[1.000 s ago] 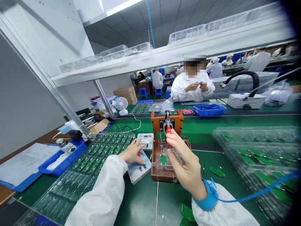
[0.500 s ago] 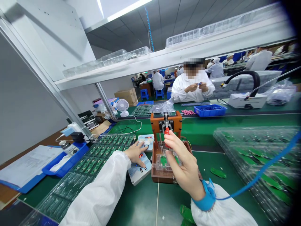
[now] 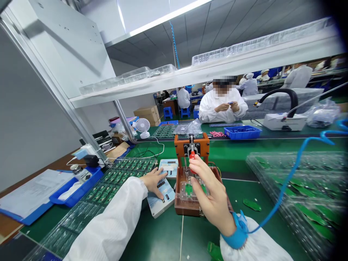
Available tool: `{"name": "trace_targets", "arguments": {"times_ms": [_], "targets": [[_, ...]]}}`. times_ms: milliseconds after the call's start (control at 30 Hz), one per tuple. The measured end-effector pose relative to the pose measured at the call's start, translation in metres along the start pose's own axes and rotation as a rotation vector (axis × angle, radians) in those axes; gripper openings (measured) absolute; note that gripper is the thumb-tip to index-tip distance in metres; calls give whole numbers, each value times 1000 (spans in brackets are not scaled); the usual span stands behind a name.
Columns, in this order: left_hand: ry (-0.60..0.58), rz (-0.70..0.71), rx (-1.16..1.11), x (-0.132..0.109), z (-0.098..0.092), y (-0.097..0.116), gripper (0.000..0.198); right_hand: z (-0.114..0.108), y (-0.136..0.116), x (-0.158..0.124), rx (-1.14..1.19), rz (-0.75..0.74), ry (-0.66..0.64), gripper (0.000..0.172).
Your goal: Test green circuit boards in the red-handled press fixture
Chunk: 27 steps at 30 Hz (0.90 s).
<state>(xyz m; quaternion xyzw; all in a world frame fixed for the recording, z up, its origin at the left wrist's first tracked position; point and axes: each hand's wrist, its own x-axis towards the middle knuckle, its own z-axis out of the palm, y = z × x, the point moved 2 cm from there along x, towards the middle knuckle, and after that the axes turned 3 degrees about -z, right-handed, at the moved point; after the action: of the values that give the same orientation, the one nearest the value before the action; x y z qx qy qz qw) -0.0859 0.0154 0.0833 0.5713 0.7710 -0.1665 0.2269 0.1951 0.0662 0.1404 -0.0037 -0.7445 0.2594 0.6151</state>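
Observation:
My left hand (image 3: 154, 182) lies with fingers spread over two pale blue meter boxes, touching the lower box (image 3: 164, 203) while its fingertips reach the upper box (image 3: 170, 167). In front of me stands a test fixture with an orange clamp frame (image 3: 179, 148) and a brown base (image 3: 187, 209). My right hand (image 3: 213, 195), a blue strap around its wrist, has its fingers at the red lever handle (image 3: 192, 156) of the clamp, partly covering it. Under the clamp, a green circuit board (image 3: 188, 188) sits beneath a clear plate, partly hidden by my right hand.
Trays of green boards (image 3: 119, 177) lie at left, and stacked clear trays (image 3: 304, 188) at right. A loose green board (image 3: 251, 204) rests beside the fixture, with another (image 3: 214, 250) near my right sleeve. A blue cord (image 3: 292, 174) hangs at right. A co-worker (image 3: 223, 103) sits opposite.
The red digits lit on both meter boxes now look dark. My left hand has shifted slightly on the lower box. My right hand stays at the red handle. The view has tilted up slightly.

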Motion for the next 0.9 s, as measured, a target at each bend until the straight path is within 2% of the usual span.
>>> {"name": "trace_targets", "arguments": {"times_ms": [133,267,400,467,567,633,700,800,900], "targets": [[-8,8,-9,6,3,-4,137,1,0,-1,13,1,-2,57],[42,10,-22,12,8,-2,137,2,1,-2,15,-11,6,57],[155,51,-210,-3,1,-9,135,0,2,-1,1,-18,4,54],[268,45,-311,-22,-7,-27,119,-2,2,-1,3,-22,6,51],[420,-74,-373,-62,-10,-64,75,-4,2,1,25,-18,42,46],[484,-201,-380,-86,-2,-85,49,-3,2,4,31,-25,69,43],[509,-318,-365,-102,17,-95,31,-2,4,5,26,-33,86,41],[514,-438,-318,-110,53,-89,19,1,7,6,23,-41,121,41],[539,-527,-237,-109,82,-72,19,3,8,4,32,-42,141,43]]}}
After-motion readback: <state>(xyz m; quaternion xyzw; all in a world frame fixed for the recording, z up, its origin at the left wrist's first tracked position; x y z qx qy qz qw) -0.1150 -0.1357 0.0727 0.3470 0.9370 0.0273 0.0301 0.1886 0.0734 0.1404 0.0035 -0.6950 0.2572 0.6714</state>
